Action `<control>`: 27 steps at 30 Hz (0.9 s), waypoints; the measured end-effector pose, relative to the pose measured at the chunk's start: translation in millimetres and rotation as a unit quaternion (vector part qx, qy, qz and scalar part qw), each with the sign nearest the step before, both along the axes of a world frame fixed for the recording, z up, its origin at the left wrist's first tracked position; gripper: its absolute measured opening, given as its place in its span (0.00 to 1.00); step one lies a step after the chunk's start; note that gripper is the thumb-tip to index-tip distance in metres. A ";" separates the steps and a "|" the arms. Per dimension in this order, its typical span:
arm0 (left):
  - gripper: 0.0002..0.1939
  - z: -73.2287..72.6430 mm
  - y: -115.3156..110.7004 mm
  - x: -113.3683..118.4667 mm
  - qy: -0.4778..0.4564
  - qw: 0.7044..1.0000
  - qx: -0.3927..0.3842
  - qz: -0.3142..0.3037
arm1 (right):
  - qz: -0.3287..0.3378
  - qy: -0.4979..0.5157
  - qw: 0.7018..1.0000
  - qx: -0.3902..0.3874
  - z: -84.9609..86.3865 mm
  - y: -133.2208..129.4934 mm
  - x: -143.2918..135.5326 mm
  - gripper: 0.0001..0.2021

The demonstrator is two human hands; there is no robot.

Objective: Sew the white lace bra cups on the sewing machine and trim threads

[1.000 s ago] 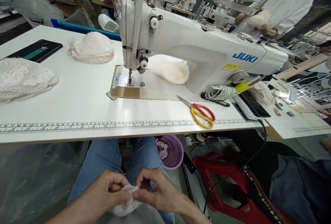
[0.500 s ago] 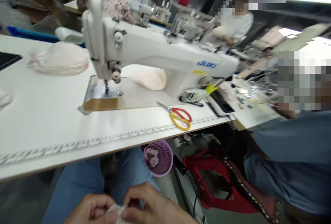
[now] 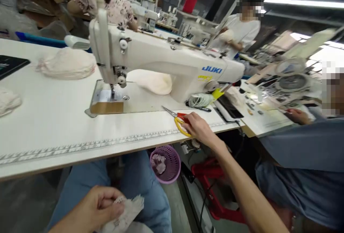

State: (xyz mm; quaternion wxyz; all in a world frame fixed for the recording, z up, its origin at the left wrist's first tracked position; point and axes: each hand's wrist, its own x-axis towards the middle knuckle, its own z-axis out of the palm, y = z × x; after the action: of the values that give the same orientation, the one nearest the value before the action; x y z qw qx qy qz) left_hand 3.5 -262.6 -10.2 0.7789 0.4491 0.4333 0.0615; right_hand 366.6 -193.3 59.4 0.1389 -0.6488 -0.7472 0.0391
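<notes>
My left hand (image 3: 103, 206) pinches a piece of white lace (image 3: 128, 211) above my lap, thumb over the fabric. Out at the table's front edge, my right hand (image 3: 197, 127) has its fingers on the handles of the scissors (image 3: 180, 127), which have one red and one yellow loop. The blades lie on the table, pointing away to the left. Behind them stands a white sewing machine (image 3: 153, 53) with its needle area at the left end. Part of the lace hangs below the left hand, toward the frame's bottom.
Stacked cream fabric pieces (image 3: 68, 62) lie left of the machine, and another pale piece (image 3: 9, 101) is at the left edge. A purple basket (image 3: 173, 165) with scraps stands under the table. A co-worker's hand (image 3: 298, 115) is at the neighbouring table. A measuring tape (image 3: 80, 149) runs along the front edge.
My right hand has left the lace and moved up and right to the scissors. My left hand still holds the lace, more of which shows now.
</notes>
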 end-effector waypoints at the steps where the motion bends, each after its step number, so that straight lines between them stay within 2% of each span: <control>1: 0.30 5.3 0.8 -0.2 -0.005 1.000 -0.008 0.007 | 0.006 0.000 1.000 -0.001 -0.9 -2.8 -1.2 0.12; 3: 0.30 11.7 2.5 -0.8 -0.014 1.000 -0.022 0.014 | 0.009 -0.001 1.000 0.004 1.7 -14.8 -6.9 0.14; 6: 0.30 12.4 3.3 -2.2 -0.019 0.999 -0.030 0.015 | 0.019 0.020 1.000 0.008 9.4 -43.3 -24.2 0.12; 9: 0.29 9.3 3.1 -3.5 -0.033 0.999 -0.041 0.011 | 0.039 0.128 0.991 -0.020 11.9 -76.3 -50.8 0.14; 12: 0.28 8.5 2.8 -4.5 -0.046 0.998 -0.052 0.006 | 0.064 0.215 0.963 -0.148 6.8 -105.6 -79.0 0.29; 14: 0.28 9.4 2.2 -5.4 -0.039 0.998 -0.049 0.007 | 0.076 0.215 0.947 -0.226 0.3 -119.1 -93.0 0.31; 19: 0.28 10.6 -0.6 -8.4 -0.024 0.999 -0.033 -0.003 | 0.111 0.204 0.918 -0.322 -18.6 -131.4 -105.5 0.24; 24: 0.30 5.6 -4.0 -10.1 -0.017 1.000 -0.017 0.003 | 0.138 0.211 0.894 -0.371 -31.5 -132.5 -108.6 0.27; 27: 0.30 4.7 -4.0 -11.0 -0.020 1.000 -0.014 0.003 | 0.137 0.221 0.893 -0.368 -36.4 -135.3 -111.1 0.26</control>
State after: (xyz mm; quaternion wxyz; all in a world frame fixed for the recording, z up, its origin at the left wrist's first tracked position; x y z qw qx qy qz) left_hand -7.4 -266.6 -5.5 0.7935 0.4357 0.4195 0.0671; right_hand 255.4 -328.5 23.1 0.0454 -0.5196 -0.7108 0.4719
